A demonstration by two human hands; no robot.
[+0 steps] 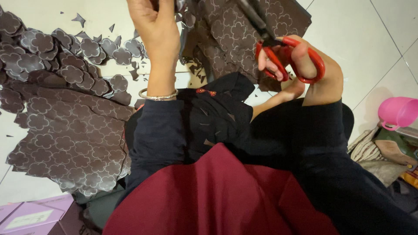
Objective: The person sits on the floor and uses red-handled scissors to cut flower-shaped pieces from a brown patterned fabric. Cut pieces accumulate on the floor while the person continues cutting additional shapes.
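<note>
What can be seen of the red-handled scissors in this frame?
The scissors have glossy red, plastic-looking loop handles and dark metal blades that run up and left toward the top edge. The right hand holds them, its fingers through the loops. The blades lie against a brown sheet printed with pale flower outlines; their tips are hard to make out against it. How far the blades are parted cannot be told.

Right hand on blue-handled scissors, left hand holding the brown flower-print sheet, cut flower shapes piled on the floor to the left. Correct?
Not quite: the head view shows the scissors have red handles, not blue. The rest holds: the right hand grips them, the left hand holds the brown flower-print sheet, and cut flower shapes lie piled on the floor at left.
</note>
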